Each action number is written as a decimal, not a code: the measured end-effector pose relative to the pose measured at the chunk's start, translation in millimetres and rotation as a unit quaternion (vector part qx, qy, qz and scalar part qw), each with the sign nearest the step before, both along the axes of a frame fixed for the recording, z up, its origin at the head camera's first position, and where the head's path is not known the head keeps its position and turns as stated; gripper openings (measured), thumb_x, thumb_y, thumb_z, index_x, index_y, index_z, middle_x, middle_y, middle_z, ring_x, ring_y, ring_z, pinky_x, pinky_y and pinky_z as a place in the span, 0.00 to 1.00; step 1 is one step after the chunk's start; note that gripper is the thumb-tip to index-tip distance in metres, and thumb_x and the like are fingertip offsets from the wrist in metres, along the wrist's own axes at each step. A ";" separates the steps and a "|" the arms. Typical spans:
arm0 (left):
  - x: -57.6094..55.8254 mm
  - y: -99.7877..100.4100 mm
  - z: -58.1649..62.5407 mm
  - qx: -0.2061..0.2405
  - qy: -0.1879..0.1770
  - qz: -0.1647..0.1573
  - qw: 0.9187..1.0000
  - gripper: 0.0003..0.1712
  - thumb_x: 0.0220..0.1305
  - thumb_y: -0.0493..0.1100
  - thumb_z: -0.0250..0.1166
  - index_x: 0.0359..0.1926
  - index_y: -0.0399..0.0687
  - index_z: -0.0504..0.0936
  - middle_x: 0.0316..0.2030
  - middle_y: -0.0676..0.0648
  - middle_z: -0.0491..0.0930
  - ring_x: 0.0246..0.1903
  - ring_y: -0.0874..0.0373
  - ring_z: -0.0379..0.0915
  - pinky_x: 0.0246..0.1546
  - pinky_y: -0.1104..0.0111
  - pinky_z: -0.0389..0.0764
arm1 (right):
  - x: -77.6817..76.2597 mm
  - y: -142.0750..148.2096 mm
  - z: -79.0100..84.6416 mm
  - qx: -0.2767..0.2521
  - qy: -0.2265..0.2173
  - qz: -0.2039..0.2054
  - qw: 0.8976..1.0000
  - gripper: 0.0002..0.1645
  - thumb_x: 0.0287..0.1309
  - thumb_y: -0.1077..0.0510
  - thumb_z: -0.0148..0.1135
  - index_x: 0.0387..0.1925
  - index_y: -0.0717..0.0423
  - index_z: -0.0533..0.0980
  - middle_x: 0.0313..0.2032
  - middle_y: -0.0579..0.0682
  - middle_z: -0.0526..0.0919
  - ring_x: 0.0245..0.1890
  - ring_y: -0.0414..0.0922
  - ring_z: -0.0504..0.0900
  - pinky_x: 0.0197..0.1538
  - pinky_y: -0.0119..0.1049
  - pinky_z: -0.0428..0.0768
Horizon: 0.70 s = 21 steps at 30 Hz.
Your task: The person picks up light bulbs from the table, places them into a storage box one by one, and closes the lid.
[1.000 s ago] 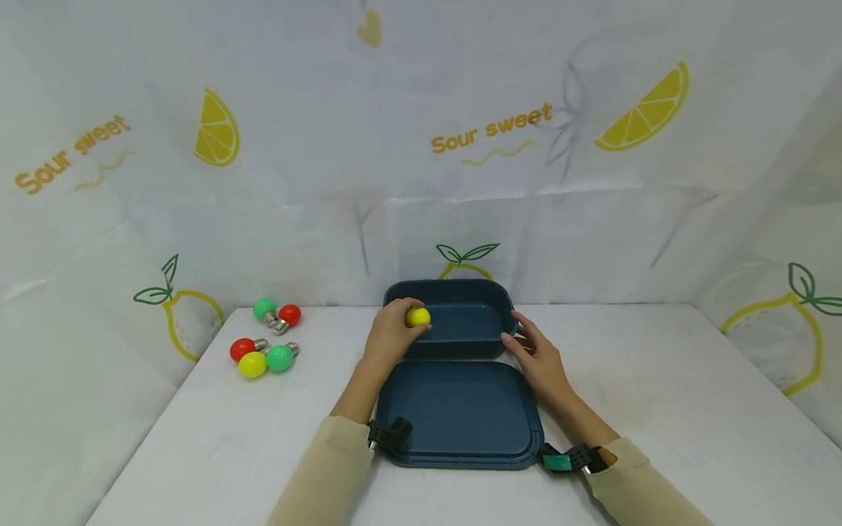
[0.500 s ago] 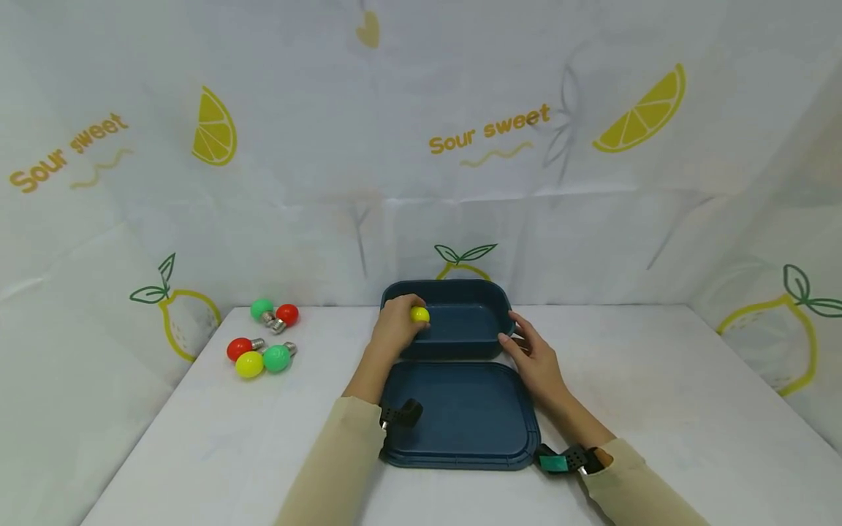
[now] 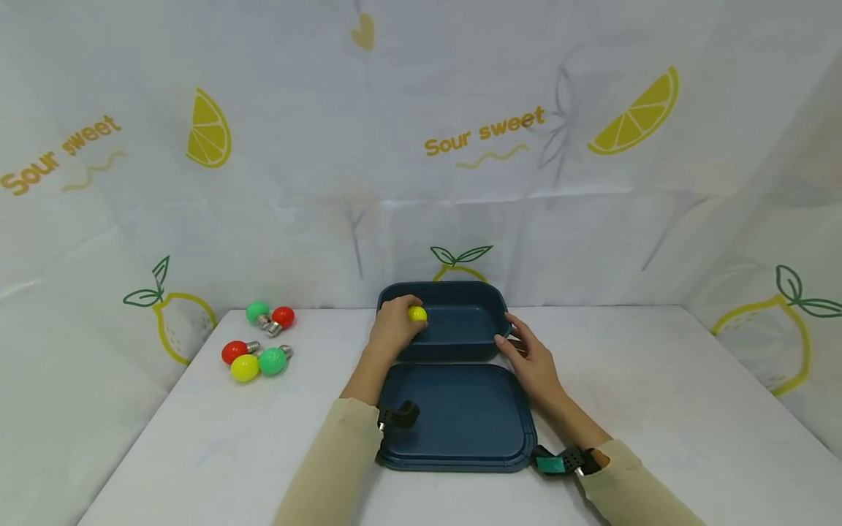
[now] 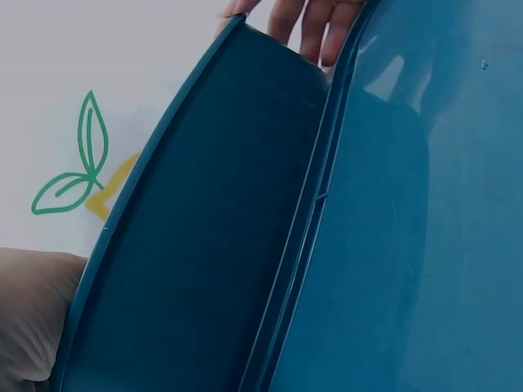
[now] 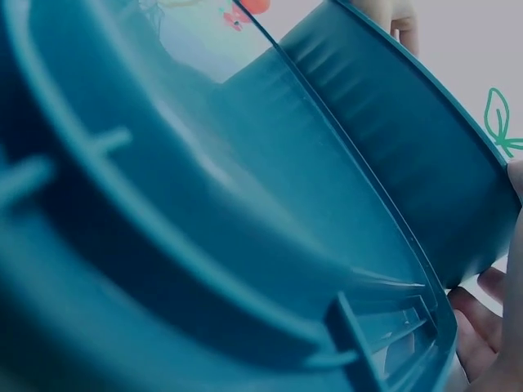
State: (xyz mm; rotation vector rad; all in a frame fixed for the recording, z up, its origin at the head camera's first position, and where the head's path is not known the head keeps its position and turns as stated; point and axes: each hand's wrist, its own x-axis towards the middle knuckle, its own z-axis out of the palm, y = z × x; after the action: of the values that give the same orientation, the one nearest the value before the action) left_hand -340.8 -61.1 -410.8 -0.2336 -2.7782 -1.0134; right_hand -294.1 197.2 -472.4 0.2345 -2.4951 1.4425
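My left hand (image 3: 393, 327) holds a yellow light bulb (image 3: 417, 313) at the left end of a dark blue box (image 3: 460, 349); the bulb's base is hidden by the hand. At the box's right end, my right hand (image 3: 536, 365) grips the front corner, thumb at the front and fingers along the side. The left wrist view shows part of the left hand (image 4: 33, 314) beside the rim, and the right fingers at the far end. A flat blue lid (image 3: 460, 416) lies in front of the box, beneath the left wrist strap.
Left on the white table (image 3: 612, 409) lie several bulbs: a green bulb (image 3: 256, 313) and a red bulb (image 3: 283, 317) at the back, then a red bulb (image 3: 234, 352), a yellow bulb (image 3: 245, 368) and a green bulb (image 3: 272, 361). A printed cloth (image 3: 296, 241) hangs behind.
My left hand has shifted slightly with the yellow bulb, and its forearm has swung a little to the right. The right hand keeps its place on the box.
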 end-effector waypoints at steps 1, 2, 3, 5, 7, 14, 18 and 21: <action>-0.2 -0.1 -0.3 -0.001 0.001 0.000 1.000 0.23 0.59 0.41 0.74 0.56 0.44 0.83 0.52 0.42 0.85 0.42 0.49 0.82 0.46 0.58 0.85 | 0.1 0.0 0.3 0.000 0.000 0.000 1.000 0.36 0.73 0.45 0.56 0.76 0.47 0.61 0.67 0.66 0.73 0.63 0.62 0.78 0.65 0.61 0.76; -0.3 -0.3 -0.5 0.000 0.002 0.000 1.000 0.23 0.59 0.41 0.74 0.56 0.44 0.83 0.52 0.42 0.85 0.42 0.49 0.81 0.46 0.58 0.85 | 0.2 0.0 0.7 0.001 0.000 0.001 1.000 0.36 0.73 0.45 0.56 0.76 0.47 0.61 0.67 0.66 0.73 0.63 0.62 0.78 0.65 0.61 0.76; -0.3 -0.4 -0.7 0.000 0.002 0.000 1.000 0.23 0.60 0.41 0.74 0.57 0.45 0.83 0.53 0.42 0.85 0.43 0.49 0.81 0.46 0.58 0.85 | 0.4 0.0 1.0 0.001 0.001 0.001 1.000 0.35 0.73 0.45 0.56 0.76 0.47 0.61 0.67 0.66 0.73 0.63 0.62 0.79 0.65 0.61 0.76; 0.3 -0.4 -0.9 0.000 0.001 -0.003 1.000 0.24 0.60 0.42 0.74 0.57 0.45 0.83 0.54 0.42 0.85 0.44 0.49 0.81 0.47 0.58 0.85 | 0.8 0.0 1.3 0.002 -0.001 0.001 1.000 0.36 0.73 0.45 0.56 0.76 0.47 0.61 0.67 0.66 0.73 0.63 0.63 0.79 0.65 0.61 0.76; 1.3 -1.0 -1.2 -0.003 -0.002 -0.004 1.000 0.25 0.60 0.44 0.74 0.58 0.45 0.83 0.55 0.43 0.84 0.45 0.49 0.82 0.48 0.58 0.85 | 1.2 -0.5 1.0 0.004 -0.003 0.003 1.000 0.36 0.73 0.45 0.55 0.77 0.47 0.60 0.68 0.67 0.72 0.63 0.63 0.78 0.65 0.61 0.76; 3.2 -7.6 0.9 0.013 -0.009 -0.051 0.999 0.25 0.63 0.46 0.73 0.60 0.46 0.82 0.62 0.44 0.80 0.58 0.48 0.78 0.58 0.55 0.81 | 1.2 0.7 -2.1 0.005 -0.005 0.001 1.000 0.36 0.74 0.44 0.54 0.77 0.46 0.59 0.69 0.66 0.71 0.65 0.63 0.77 0.66 0.61 0.74; 11.8 -13.5 7.0 0.030 -0.008 -0.064 0.997 0.25 0.64 0.48 0.71 0.60 0.46 0.82 0.66 0.44 0.76 0.69 0.45 0.69 0.68 0.49 0.74 | -0.4 1.1 -1.7 0.005 -0.004 0.008 1.000 0.36 0.74 0.44 0.54 0.77 0.46 0.59 0.70 0.66 0.70 0.65 0.63 0.76 0.66 0.61 0.74; 22.7 -16.0 16.8 0.038 -0.002 -0.068 0.997 0.26 0.64 0.49 0.71 0.61 0.47 0.82 0.69 0.43 0.73 0.71 0.44 0.67 0.69 0.48 0.72 | -1.1 2.9 -0.6 0.006 -0.006 0.009 1.000 0.36 0.74 0.44 0.54 0.77 0.46 0.59 0.69 0.66 0.71 0.65 0.63 0.77 0.66 0.62 0.75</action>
State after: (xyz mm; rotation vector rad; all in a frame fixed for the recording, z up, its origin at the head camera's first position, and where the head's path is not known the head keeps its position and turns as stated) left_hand -318.1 -77.2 -394.0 -0.4165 -2.7518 -1.1479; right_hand -295.1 200.1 -473.0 0.2518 -2.5183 1.4398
